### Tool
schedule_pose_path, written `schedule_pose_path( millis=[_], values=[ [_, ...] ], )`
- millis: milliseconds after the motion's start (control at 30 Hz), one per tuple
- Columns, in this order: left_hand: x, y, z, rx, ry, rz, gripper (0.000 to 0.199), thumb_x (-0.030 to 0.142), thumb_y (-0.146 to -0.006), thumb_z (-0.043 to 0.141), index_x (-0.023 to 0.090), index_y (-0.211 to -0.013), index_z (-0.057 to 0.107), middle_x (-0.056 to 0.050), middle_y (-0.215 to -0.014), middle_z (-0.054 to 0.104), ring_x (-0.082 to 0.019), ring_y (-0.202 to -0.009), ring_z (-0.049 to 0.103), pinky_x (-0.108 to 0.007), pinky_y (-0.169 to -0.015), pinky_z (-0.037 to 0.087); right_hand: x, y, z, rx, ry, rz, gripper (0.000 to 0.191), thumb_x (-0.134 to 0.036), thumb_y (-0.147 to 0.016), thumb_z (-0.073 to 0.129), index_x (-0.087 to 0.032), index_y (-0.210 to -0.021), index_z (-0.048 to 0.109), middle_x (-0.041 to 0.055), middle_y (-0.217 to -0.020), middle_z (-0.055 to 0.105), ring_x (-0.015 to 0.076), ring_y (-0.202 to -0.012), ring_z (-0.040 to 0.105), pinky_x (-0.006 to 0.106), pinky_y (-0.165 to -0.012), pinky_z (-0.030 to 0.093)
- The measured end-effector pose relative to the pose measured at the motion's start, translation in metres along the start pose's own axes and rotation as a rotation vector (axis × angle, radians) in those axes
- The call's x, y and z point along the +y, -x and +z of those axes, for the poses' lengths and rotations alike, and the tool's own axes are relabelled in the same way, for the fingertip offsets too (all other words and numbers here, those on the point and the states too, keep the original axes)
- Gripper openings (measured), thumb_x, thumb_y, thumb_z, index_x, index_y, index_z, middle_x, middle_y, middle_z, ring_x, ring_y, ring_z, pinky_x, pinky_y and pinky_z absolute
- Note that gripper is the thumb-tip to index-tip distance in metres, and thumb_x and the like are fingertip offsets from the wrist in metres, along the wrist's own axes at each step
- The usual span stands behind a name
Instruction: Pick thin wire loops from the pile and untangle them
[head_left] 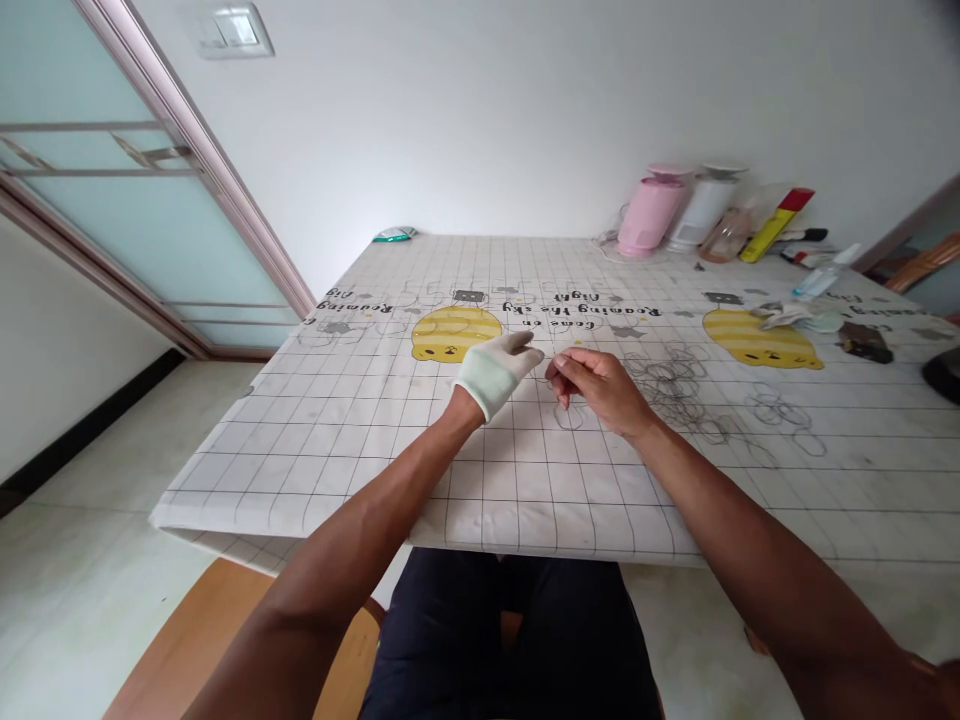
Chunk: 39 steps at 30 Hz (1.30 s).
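Observation:
My left hand [501,372] wears a pale, light-green and white glove and hovers over the table, its fingers stretched toward the right and slightly apart. Bare and facing it, a short gap away, my right hand [596,388] has thumb and fingers pinched together. A thin dark wire-like ring [568,417] shows just under those right fingertips and seems to hang from them. To the right of that hand, a loose heap of similar thin rings [679,395] lies on the tablecloth [360,440]. A smaller cluster of rings [780,408] is farther right.
More thin loops lie toward the back and left. At the back right stand a pink cylindrical device [649,215], a white one [703,212], and a yellow-and-red box [777,225]. A clear bottle [825,272] lies near them. A green packet [394,235] sits at the far left corner.

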<state>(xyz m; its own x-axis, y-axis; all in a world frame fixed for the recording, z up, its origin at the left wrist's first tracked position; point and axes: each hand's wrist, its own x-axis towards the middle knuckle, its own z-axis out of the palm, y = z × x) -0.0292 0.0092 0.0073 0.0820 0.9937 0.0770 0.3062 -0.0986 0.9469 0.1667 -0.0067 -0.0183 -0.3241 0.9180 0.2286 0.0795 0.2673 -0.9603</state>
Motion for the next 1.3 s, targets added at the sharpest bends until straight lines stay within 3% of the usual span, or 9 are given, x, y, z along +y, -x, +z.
schedule_pose_path(
  millis=[67,167,267,367,467,600,867,1100,1300],
  values=[
    [-0.003,-0.001,0.006,-0.08,-0.017,-0.001,0.042,0.031,-0.086,0.069,0.022,-0.125,0.079,-0.006,-0.105,0.08,-0.017,-0.073,0.065,-0.027,-0.067,0.05,0.0,0.0,-0.001,0.005,-0.024,0.004,0.043,-0.063,-0.098,0.064,-0.022,-0.087,0.071,0.002,-0.072,0.062,0.0158,-0.061,0.056,0.032,-0.055,0.051],
    [-0.007,-0.002,0.012,-0.19,-0.041,0.023,0.024,0.029,-0.087,0.064,0.023,-0.101,0.083,-0.002,-0.087,0.077,-0.014,-0.065,0.06,-0.025,-0.06,0.046,-0.001,0.0,0.001,0.037,0.03,-0.002,0.046,-0.065,-0.097,0.063,-0.022,-0.084,0.068,0.0018,-0.069,0.061,0.016,-0.06,0.057,0.031,-0.054,0.051],
    [-0.008,-0.002,0.014,-0.21,-0.07,0.061,0.024,0.03,-0.091,0.059,0.023,-0.077,0.078,-0.001,-0.077,0.072,-0.013,-0.061,0.058,-0.024,-0.057,0.043,-0.002,0.0,0.005,0.109,0.18,-0.02,0.048,-0.067,-0.097,0.062,-0.022,-0.08,0.064,0.0021,-0.069,0.063,0.0154,-0.058,0.057,0.03,-0.053,0.048],
    [-0.008,-0.001,0.014,-0.213,-0.058,0.016,0.028,0.028,-0.092,0.058,0.021,-0.069,0.072,-0.001,-0.073,0.07,-0.012,-0.057,0.059,-0.023,-0.055,0.043,0.001,0.0,0.008,0.167,0.245,-0.069,0.04,-0.062,-0.099,0.062,-0.024,-0.09,0.065,0.0015,-0.072,0.067,0.0155,-0.06,0.059,0.03,-0.056,0.049],
    [-0.006,0.001,0.015,-0.207,0.026,-0.082,0.023,0.026,-0.092,0.059,0.02,-0.075,0.074,-0.003,-0.072,0.072,-0.012,-0.056,0.061,-0.023,-0.054,0.046,0.004,-0.001,0.01,0.205,0.199,-0.103,0.035,-0.059,-0.1,0.063,-0.024,-0.099,0.068,0.0009,-0.073,0.067,0.0164,-0.063,0.061,0.032,-0.061,0.053],
    [-0.003,0.004,0.016,-0.084,0.187,-0.179,0.014,0.023,-0.09,0.064,0.017,-0.092,0.077,-0.005,-0.077,0.076,-0.014,-0.062,0.067,-0.024,-0.06,0.052,0.003,-0.001,0.013,0.261,0.138,-0.118,0.035,-0.057,-0.098,0.065,-0.023,-0.101,0.071,0.0019,-0.074,0.069,0.0174,-0.063,0.064,0.033,-0.062,0.056],
    [-0.008,0.003,0.006,0.135,0.432,-0.144,0.021,0.026,-0.092,0.064,0.013,-0.105,0.074,-0.008,-0.088,0.078,-0.01,-0.058,0.061,-0.025,-0.064,0.055,-0.005,0.005,0.025,0.254,0.18,-0.136,0.029,-0.051,-0.099,0.065,-0.023,-0.098,0.073,0.0017,-0.072,0.069,0.0169,-0.061,0.063,0.034,-0.061,0.055],
    [-0.011,-0.001,0.007,0.125,0.318,-0.117,0.021,0.025,-0.091,0.064,0.014,-0.105,0.075,-0.005,-0.08,0.076,-0.013,-0.06,0.067,-0.025,-0.061,0.054,0.0,0.001,0.023,0.288,0.174,-0.091,0.031,-0.054,-0.096,0.068,-0.023,-0.097,0.075,0.0017,-0.069,0.067,0.0174,-0.061,0.061,0.033,-0.058,0.054],
    [-0.014,-0.001,0.015,0.082,0.387,-0.103,0.02,0.027,-0.091,0.063,0.015,-0.101,0.076,-0.006,-0.081,0.076,-0.013,-0.06,0.068,-0.025,-0.062,0.057,0.004,-0.006,0.021,0.241,-0.145,-0.019,0.032,-0.055,-0.091,0.074,-0.023,-0.096,0.076,0.0049,-0.084,0.068,0.0187,-0.075,0.064,0.034,-0.067,0.057]
  ],
)
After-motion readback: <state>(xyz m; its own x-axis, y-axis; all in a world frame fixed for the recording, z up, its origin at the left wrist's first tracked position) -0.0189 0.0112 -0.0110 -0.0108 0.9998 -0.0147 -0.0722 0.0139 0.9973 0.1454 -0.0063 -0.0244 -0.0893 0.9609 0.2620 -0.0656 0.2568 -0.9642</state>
